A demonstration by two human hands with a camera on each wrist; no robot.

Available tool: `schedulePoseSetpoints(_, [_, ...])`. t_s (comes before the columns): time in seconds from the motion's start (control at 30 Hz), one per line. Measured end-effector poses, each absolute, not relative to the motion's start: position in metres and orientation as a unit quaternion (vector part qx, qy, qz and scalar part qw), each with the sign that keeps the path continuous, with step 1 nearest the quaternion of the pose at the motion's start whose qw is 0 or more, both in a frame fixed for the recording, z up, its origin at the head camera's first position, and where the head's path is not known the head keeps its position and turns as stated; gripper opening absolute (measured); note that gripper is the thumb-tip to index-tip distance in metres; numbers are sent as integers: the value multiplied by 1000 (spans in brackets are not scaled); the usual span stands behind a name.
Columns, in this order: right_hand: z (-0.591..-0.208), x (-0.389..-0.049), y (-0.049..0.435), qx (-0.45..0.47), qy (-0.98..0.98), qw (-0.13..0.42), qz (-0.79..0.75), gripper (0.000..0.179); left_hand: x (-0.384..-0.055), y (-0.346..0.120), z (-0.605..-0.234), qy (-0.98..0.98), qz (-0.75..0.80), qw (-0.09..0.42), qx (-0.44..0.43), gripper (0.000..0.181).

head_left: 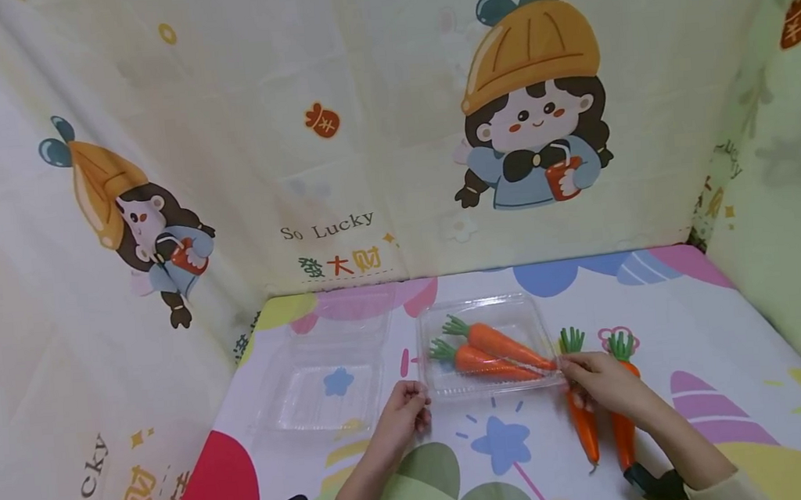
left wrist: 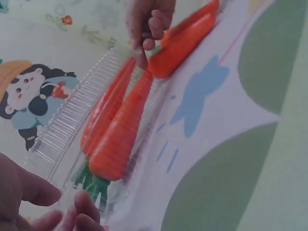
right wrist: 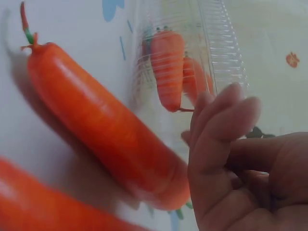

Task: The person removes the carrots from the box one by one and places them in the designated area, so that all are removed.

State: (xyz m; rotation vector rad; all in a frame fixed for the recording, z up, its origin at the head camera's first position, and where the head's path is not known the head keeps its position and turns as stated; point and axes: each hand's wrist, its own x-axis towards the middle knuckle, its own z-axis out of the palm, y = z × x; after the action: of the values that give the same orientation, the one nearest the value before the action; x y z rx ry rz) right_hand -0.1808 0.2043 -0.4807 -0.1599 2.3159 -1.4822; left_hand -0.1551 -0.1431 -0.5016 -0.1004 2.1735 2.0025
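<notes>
Two orange toy carrots (head_left: pixel 496 344) with green tops lie inside a clear plastic box (head_left: pixel 482 389). At the box's front left corner, my left hand (head_left: pixel 405 414) pinches the rim between thumb and fingers. My right hand (head_left: pixel 605 381) holds the front right corner, near the carrot tips, its fingers bent toward the thumb. Beneath and beside that hand, two more carrots lie on the table: one (head_left: pixel 584 428) partly covered by the hand, another (head_left: pixel 624 436) to its right. In the right wrist view, a carrot (right wrist: pixel 106 120) lies close beside the hand, outside the box.
A second clear plastic box (head_left: pixel 313 394) stands unfolded on the left, its lid (head_left: pixel 342 317) leaning toward the back. Printed cloth (head_left: pixel 394 164) hangs behind and at both sides. The table (head_left: pixel 460 465) has a colourful patterned cover.
</notes>
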Motion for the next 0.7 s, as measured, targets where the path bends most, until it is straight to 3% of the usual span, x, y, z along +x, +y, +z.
schedulePoseSetpoints(0.17, [-485,-181,219,-55,766,246,-592,44,-157,-140,-500,816,578,-8,3,42])
schedulePoseSetpoints(0.33, [-490,-183,225,-37,725,280,-629,49,-156,-139,-499,898,423,-101,59,39])
schedulePoseSetpoints(0.7, [-494,-196,239,-22,631,362,-686,38,-155,-141,-497,898,410,-134,89,23])
